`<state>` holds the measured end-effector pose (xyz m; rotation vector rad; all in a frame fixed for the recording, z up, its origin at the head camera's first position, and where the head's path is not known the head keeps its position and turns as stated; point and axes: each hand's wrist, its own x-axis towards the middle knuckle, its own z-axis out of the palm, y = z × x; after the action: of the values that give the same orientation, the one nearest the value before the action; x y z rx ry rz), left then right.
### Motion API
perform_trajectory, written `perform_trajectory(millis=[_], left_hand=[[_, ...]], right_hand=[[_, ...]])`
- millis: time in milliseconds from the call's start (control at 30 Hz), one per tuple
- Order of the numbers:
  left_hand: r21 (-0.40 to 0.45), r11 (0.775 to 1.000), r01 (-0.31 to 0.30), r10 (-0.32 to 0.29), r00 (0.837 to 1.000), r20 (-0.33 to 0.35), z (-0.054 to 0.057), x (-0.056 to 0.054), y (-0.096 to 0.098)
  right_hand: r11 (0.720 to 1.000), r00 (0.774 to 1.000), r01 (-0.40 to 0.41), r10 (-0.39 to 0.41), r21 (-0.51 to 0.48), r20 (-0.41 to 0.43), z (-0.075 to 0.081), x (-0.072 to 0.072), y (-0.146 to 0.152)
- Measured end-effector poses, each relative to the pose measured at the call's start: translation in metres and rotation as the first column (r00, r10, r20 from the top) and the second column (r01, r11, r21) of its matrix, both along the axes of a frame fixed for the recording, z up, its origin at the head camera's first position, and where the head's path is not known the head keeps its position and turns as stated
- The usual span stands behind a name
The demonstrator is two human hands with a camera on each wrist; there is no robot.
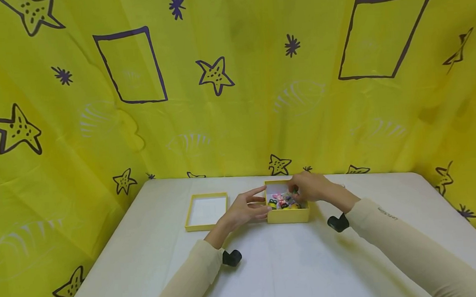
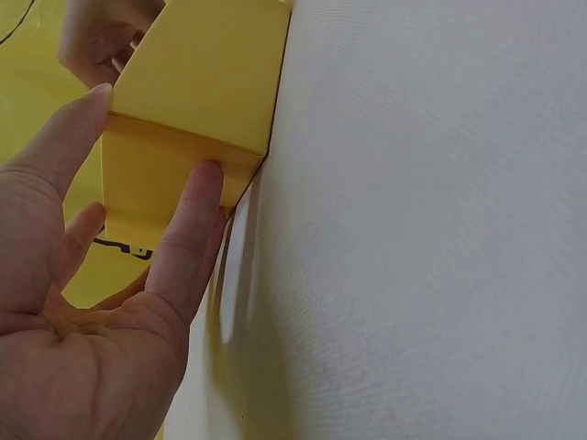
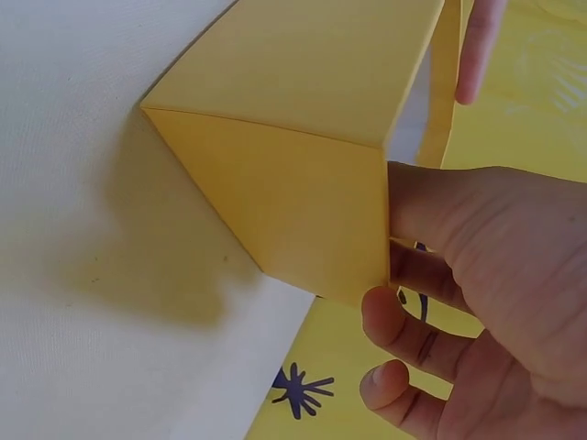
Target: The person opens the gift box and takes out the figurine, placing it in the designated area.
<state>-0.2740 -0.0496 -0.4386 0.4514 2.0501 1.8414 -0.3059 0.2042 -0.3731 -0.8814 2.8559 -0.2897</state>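
Observation:
A yellow box [image 1: 288,216] stands without a lid on the white table, and several small colourful figures [image 1: 282,200], among them pink and black-and-yellow ones, lie inside it. My left hand [image 1: 246,208] is at the box's left side, its fingers extended; in the left wrist view a fingertip [image 2: 209,174] rests against the yellow wall and the thumb is at the upper edge. Over the right rim, my right hand [image 1: 310,187] reaches in among the figures. In the right wrist view its thumb and forefinger go behind the wall, so I cannot tell whether they pinch a figure.
Left of the box, a shallow yellow-edged lid [image 1: 207,227] lies with its white inside up. Behind the table [image 1: 267,266] hangs a yellow curtain [image 1: 244,120] printed with stars, and it also runs along both sides.

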Motion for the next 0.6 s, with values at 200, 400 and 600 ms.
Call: perform_trajectory(millis=[200, 400, 600], left_hand=[[-0.003, 1.000, 0.000, 0.000, 1.000, 0.008, -0.001, -0.001, 0.000], [-0.023, 1.000, -0.001, 0.001, 1.000, -0.004, 0.000, 0.000, -0.001], [-0.010, 1.000, 0.000, 0.000, 1.000, -0.004, 0.000, 0.000, -0.001]], right_hand=[[0.997, 0.999, -0.045, 0.043, -0.070, -0.024, 0.007, 0.005, 0.002], [0.986, 0.995, -0.093, 0.086, -0.139, -0.059, 0.015, 0.009, 0.008], [0.963, 0.988, -0.139, 0.120, -0.229, -0.097, 0.018, 0.009, 0.015]])
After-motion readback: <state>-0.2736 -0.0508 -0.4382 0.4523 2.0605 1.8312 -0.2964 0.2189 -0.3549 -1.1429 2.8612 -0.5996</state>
